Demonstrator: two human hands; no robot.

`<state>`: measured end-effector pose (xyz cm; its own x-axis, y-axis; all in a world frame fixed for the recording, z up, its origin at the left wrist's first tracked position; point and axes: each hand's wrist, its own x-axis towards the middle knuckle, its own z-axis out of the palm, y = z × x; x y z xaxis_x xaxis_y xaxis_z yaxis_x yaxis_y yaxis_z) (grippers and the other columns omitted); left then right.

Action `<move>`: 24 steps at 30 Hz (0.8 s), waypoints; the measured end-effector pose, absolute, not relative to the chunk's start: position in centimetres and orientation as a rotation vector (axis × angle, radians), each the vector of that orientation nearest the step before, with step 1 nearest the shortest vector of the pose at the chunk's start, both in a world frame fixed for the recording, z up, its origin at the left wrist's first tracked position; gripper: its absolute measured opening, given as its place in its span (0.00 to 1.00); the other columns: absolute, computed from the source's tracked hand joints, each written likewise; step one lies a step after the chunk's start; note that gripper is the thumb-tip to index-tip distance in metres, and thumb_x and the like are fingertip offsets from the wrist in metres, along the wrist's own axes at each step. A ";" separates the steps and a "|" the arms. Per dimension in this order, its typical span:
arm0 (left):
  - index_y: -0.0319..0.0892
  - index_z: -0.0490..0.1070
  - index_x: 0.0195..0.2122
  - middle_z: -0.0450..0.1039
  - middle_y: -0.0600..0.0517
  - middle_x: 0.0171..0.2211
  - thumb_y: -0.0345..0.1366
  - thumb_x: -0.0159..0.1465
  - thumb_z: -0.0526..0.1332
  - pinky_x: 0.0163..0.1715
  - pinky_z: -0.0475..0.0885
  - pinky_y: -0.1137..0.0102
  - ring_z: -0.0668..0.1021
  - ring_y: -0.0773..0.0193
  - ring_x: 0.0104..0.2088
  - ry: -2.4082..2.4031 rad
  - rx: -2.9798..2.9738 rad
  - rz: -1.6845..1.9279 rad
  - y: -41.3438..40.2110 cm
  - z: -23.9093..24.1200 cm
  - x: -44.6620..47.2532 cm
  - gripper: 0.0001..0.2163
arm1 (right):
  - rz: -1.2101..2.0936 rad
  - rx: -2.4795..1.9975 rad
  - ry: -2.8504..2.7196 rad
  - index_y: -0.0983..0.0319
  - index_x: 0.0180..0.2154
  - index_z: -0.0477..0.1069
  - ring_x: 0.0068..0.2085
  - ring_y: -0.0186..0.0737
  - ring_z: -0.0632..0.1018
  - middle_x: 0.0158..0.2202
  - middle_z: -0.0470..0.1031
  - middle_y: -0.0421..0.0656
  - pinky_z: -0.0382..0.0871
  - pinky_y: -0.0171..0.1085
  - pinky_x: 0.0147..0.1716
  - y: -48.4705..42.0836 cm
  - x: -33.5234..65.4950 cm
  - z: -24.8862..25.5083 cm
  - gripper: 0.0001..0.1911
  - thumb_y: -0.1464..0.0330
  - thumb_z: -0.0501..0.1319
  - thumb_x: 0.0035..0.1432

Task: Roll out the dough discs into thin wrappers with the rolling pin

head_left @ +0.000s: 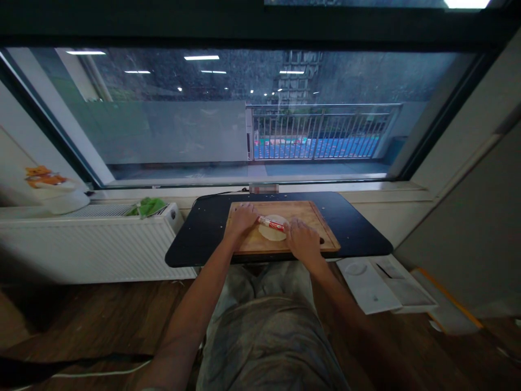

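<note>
A thin round of pale dough (pixel 268 232) lies flat on a wooden cutting board (pixel 250 246). Across it, slightly slanted, runs a slim red-and-white printed cylinder (pixel 272 223), like a small rolling pin in a wrapper. My left hand (pixel 243 218) is closed over its left end near the board's left side. Over the right end, my right hand (pixel 303 238) is closed as well, beside the dough's right edge. Both ends of the cylinder are hidden under my fingers.
The board rests on a small black table (pixel 358 233) with pale crumbs. A white radiator (pixel 101 244) carrying green leaves (pixel 147 207) stands left, under a wide window (pixel 171 130). Flat white boxes (pixel 368 288) lie low at the right. A cord (pixel 101 373) crosses the floor at lower left.
</note>
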<state>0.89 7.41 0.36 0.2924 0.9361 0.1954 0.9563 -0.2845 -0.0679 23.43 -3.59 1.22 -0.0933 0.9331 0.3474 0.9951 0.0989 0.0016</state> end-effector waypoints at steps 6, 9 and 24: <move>0.34 0.80 0.58 0.80 0.33 0.60 0.33 0.79 0.55 0.64 0.71 0.56 0.79 0.48 0.61 -1.759 -2.386 -0.197 7.4 0.0 0.8 0.16 | -0.459 -1.797 -2.334 0.67 0.68 0.72 0.67 0.57 0.76 0.68 0.77 0.61 0.66 0.50 0.67 1.4 25.7 1.9 0.26 0.66 0.44 0.82; 0.34 0.80 0.58 0.80 0.34 0.59 0.33 0.78 0.55 0.65 0.71 0.57 0.79 0.49 0.61 -1.763 -2.382 -0.202 7.3 0.0 0.6 0.16 | -0.453 -1.764 -2.479 0.66 0.70 0.71 0.70 0.56 0.74 0.69 0.76 0.60 0.63 0.49 0.69 4.4 26.5 2.5 0.25 0.70 0.48 0.80; 0.34 0.80 0.56 0.81 0.33 0.57 0.32 0.78 0.54 0.63 0.72 0.56 0.79 0.48 0.60 -1.748 -2.412 -0.196 7.6 0.1 0.9 0.16 | -0.360 -1.932 -2.170 0.64 0.54 0.79 0.55 0.51 0.83 0.53 0.85 0.57 0.73 0.41 0.50 -1.6 24.7 1.9 0.26 0.65 0.43 0.84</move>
<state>0.90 7.62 0.05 0.3103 0.9302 0.1963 0.9505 -0.3066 -0.0495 24.70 -1.61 1.87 -0.1160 0.9410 0.3179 0.9932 0.1089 0.0400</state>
